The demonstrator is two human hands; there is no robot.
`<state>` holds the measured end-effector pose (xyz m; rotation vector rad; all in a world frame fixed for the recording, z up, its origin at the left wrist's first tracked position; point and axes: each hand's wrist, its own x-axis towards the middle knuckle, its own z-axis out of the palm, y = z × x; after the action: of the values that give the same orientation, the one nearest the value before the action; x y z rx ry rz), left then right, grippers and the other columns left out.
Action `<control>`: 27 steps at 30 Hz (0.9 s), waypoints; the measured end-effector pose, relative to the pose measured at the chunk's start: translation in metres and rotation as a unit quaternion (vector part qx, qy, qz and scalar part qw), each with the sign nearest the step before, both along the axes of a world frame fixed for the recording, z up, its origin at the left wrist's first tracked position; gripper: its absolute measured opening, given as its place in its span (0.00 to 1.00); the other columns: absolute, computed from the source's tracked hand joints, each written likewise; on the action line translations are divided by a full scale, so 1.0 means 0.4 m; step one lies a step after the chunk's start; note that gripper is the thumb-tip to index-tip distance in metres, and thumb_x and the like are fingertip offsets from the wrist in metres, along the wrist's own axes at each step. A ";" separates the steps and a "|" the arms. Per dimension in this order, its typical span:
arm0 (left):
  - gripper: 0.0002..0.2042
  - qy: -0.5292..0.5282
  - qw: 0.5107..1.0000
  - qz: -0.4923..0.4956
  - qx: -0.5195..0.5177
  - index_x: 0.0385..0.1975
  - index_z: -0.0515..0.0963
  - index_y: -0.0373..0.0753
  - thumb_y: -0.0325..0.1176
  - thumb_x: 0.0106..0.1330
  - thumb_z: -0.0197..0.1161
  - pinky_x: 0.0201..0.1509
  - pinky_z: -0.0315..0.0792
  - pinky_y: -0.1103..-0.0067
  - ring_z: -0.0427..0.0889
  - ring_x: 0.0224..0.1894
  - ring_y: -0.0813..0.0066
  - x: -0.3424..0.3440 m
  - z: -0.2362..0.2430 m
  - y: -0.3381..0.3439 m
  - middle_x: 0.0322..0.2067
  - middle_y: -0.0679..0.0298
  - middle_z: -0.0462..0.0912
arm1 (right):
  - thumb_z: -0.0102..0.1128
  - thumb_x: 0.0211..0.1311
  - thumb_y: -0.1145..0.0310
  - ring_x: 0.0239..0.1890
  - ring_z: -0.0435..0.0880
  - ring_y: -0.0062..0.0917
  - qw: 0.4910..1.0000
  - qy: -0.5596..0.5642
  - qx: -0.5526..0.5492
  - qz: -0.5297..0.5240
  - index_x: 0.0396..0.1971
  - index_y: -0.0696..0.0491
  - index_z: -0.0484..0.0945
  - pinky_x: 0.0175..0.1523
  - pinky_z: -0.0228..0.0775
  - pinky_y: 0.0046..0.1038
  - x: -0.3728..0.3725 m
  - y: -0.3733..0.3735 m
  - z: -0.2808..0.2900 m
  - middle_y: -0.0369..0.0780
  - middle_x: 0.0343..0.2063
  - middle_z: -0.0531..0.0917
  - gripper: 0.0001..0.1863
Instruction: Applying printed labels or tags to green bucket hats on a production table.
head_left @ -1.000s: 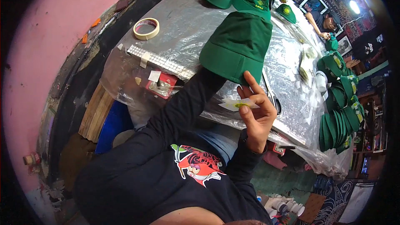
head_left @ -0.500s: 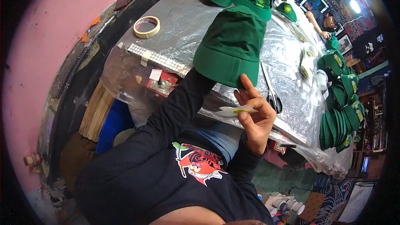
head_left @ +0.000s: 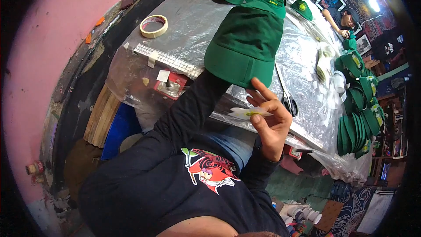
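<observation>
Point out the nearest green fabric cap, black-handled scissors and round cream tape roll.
Nearest green fabric cap [head_left: 247,35]: head view, crown.
Black-handled scissors [head_left: 284,90]: head view, blades near the handles.
Round cream tape roll [head_left: 155,34]: head view, lower side wall.

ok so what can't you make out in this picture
All in the head view:
- Left hand: hidden by the near cap, so its grip is unclear.
- Print on the slip: partly covered by the right hand and seen at a slant.
- Co-worker's hand: too small to tell its grip.

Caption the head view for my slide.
Right grip pinches a printed slip near a green brimmed cap, at a plastic-covered table with scissors.
</observation>
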<state>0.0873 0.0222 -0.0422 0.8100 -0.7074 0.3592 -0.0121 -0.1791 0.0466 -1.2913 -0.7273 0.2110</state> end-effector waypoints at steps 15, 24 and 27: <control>0.24 -0.009 1.000 0.018 0.011 0.69 0.62 0.37 0.43 0.80 0.44 0.72 0.65 0.67 0.69 0.69 0.64 0.003 -0.014 -0.009 0.67 0.55 0.69 | 0.74 0.49 0.79 0.54 0.85 0.42 0.997 -0.077 -0.020 0.017 0.29 0.59 0.82 0.55 0.79 0.35 -0.005 0.016 0.022 0.54 0.60 0.77 0.08; 0.24 -0.044 0.979 0.161 0.120 0.71 0.61 0.37 0.44 0.81 0.42 0.73 0.64 0.67 0.69 0.69 0.64 0.052 -0.016 -0.058 0.68 0.55 0.68 | 0.72 0.48 0.79 0.61 0.81 0.43 0.987 -0.156 -0.014 -0.043 0.29 0.58 0.82 0.60 0.78 0.35 0.015 0.034 0.072 0.58 0.62 0.75 0.08; 0.25 -0.090 0.981 0.118 0.128 0.71 0.60 0.37 0.44 0.81 0.42 0.74 0.64 0.67 0.68 0.70 0.64 0.049 -0.028 -0.056 0.68 0.55 0.68 | 0.72 0.49 0.79 0.61 0.81 0.42 0.986 -0.160 -0.018 -0.044 0.30 0.58 0.82 0.61 0.77 0.36 0.012 0.041 0.067 0.57 0.61 0.76 0.08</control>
<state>0.1068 -0.0003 -0.0533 1.1203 -0.8401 0.5694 -0.0074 -0.1626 0.0733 -1.4057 -0.9396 -0.0591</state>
